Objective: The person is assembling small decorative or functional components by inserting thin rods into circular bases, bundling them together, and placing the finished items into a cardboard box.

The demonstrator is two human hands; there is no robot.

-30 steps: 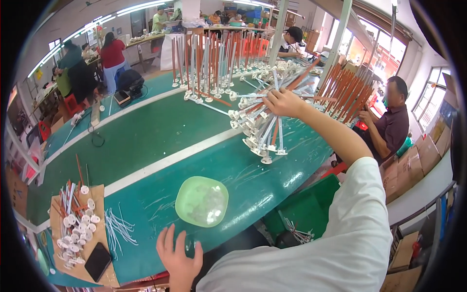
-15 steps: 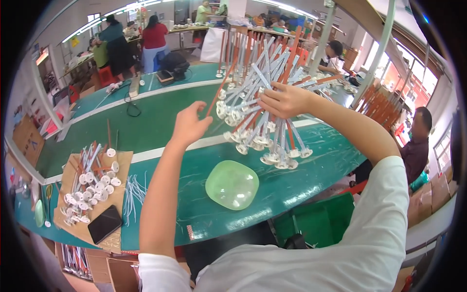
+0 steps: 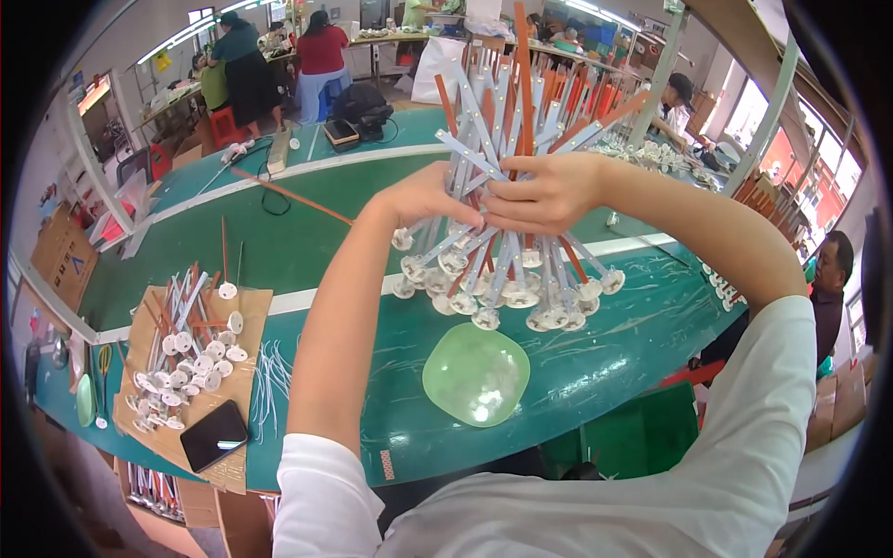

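A large bundle of narrow light-grey and red-brown strips [image 3: 512,130], dotted like LED strips, stands splayed over the far part of the green table. Its round white end pieces [image 3: 521,290] fan out at the bottom. My right hand [image 3: 544,193] is closed round the middle of the bundle from the right. From the left, my left hand [image 3: 428,197] grips the bundle too, its thumb close to my right fingers. Behind my left wrist runs a single red-brown strip [image 3: 293,195]; its near end is hidden. A pale green dish [image 3: 476,375] sits below the bundle.
More strips with white discs [image 3: 195,363] lie on cardboard [image 3: 237,456] at left, beside a black phone [image 3: 214,435], thin white wires [image 3: 271,377] and scissors [image 3: 103,363]. A green conveyor belt [image 3: 177,256] crosses behind. Other people work at far tables; one sits at right.
My left hand has moved right and closed on the bundle. A single red-brown strip now slants across the belt behind my left wrist. My right hand keeps its hold; the whole view has shifted slightly.
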